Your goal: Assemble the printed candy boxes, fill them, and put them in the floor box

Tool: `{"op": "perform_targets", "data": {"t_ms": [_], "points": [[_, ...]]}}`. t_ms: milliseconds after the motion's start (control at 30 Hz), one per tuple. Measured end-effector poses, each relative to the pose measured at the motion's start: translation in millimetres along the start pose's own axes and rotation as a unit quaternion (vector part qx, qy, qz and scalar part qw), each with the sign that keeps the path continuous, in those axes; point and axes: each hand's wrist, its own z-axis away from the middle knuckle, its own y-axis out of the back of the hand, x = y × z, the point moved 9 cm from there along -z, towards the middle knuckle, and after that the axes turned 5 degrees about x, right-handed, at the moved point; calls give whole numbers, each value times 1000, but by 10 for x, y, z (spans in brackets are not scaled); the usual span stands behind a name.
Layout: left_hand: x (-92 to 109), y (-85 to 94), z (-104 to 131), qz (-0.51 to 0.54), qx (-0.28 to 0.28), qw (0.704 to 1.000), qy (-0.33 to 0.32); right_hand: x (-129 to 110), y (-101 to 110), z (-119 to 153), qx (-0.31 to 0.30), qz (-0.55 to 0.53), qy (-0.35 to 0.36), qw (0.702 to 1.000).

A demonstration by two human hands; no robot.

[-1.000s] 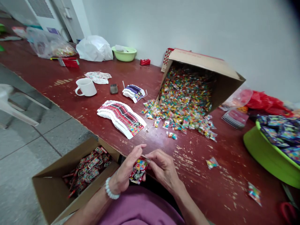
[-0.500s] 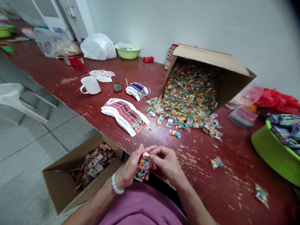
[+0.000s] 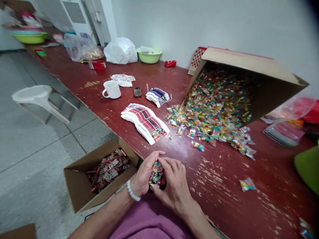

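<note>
- Grip closed: one printed packet [image 3: 156,174] is cupped between the left hand [image 3: 144,174] and the right hand [image 3: 175,181], just off the near edge of the bench [image 3: 261,212], with fingers curled over its top.
- Whether the packet has been filled or its flap sealed cannot be told; its top and sides are covered by the hands.
- Just beyond, red sleeves [image 3: 146,121] are stacked flat on the bench and seem to be left unused; a smaller purple stack [image 3: 157,95] is set behind.
- Sachets [image 3: 211,116] are spilled in a heap from the tipped box [image 3: 249,59]; far more are left than could be counted.
- Beside the left forearm, below the bench edge, similar packets [image 3: 112,167] are piled in a carton [image 3: 79,186], judged to be finished ones.
- Deep inside the box, detail is lost in shadow; a green tub [image 3: 307,169] and one blurred sachet [image 3: 305,229] are cut off at the right.
</note>
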Motion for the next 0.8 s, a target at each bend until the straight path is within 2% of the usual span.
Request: {"op": "perform_targets", "data": {"t_ms": [67,167,233,267,300,367,433,500,533,600,800], "points": [[58,104,-9,-3,22,1000,-18,-49,-79,-107,-10,-4,12,1000],[198,338,8,-38,46,997,-54,-96,-244,-292,-63,-46,39,996],[312,622,29,-101,81,989,-73,-4,-316,-456,-82,-80,40,993],[406,820,48,-145,115,978,-96,102,-319,-562,-71,-92,27,993],[526,1044,79,-199,161,958,-129,250,-287,-683,-39,-92,7,995],[771,1479,166,-320,254,892,-191,594,-210,-915,32,-67,-47,996],[894,1811,207,-418,300,834,-202,866,-208,-1108,58,-26,-83,994],[926,2011,208,-444,307,819,-197,1050,-264,-1243,50,7,-118,992],[918,2053,199,-443,302,822,-192,1117,-299,-1284,43,19,-139,989],[893,2017,175,-433,283,835,-189,1207,-356,-1321,33,36,-180,983],[944,1472,152,-420,240,837,-255,1354,-316,-1286,81,25,-239,967]]}}
